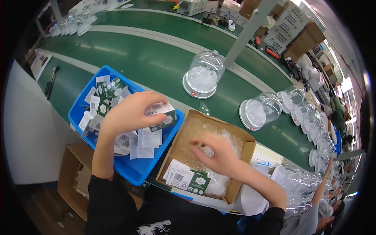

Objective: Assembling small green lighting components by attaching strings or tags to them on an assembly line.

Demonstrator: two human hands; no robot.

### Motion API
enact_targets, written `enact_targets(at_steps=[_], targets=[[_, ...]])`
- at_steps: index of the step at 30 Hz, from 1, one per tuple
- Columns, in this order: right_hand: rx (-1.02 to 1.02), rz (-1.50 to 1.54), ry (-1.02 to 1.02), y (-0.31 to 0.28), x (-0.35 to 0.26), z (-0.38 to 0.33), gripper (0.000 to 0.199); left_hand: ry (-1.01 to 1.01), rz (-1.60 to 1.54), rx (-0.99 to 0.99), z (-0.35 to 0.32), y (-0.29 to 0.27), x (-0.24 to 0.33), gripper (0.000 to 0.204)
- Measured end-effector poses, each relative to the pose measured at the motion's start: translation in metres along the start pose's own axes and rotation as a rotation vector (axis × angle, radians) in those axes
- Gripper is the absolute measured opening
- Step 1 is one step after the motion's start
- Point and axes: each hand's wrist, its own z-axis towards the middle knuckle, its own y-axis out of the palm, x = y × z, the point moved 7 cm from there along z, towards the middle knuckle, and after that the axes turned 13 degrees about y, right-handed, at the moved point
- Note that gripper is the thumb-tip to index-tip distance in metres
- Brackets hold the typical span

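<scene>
Green conveyor belt (156,62) ran across scene, clear domes on white bases (203,74) riding it. Blue bin (135,170) on tabletop edge held loose paper tags and folded leaflets. Cardboard box (188,129) beside it held clear plastic bags, plus one leaflet (187,178) at near corner (print too small to make out). Left hand (129,111) hovered over bin, fingers clamped on small folded card (161,115). Right hand (219,152) reached palm-down into box, fingers spread on bags; whether gripping, could not tell. Co-worker's arm (323,184) at right, partly cut off.
</scene>
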Motion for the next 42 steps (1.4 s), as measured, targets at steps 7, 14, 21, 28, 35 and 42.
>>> enact_targets(at_steps=[7,14,21,28,35,42], targets=[[0.253,0.356,0.102,-0.035,-0.003,0.056,0.033,0.113,-0.243,0.12,0.014,0.01,0.017,0.033],[0.246,0.417,0.2,-0.044,0.01,0.065,0.012,0.245,-0.169,0.152,0.024,0.005,0.016,0.032],[0.221,0.373,0.114,-0.031,0.012,0.064,0.015,0.173,-0.108,0.142,0.009,0.016,0.02,0.031],[0.199,0.362,0.109,-0.041,0.019,0.07,0.016,0.19,-0.101,0.129,0.017,0.016,0.028,0.026],[0.078,0.535,0.128,-0.053,0.03,0.089,0.022,0.19,-0.074,0.15,0.039,-0.005,0.031,0.04],[0.286,0.441,0.107,-0.086,0.04,0.133,0.019,0.27,0.095,0.194,0.084,-0.038,0.012,0.034]])
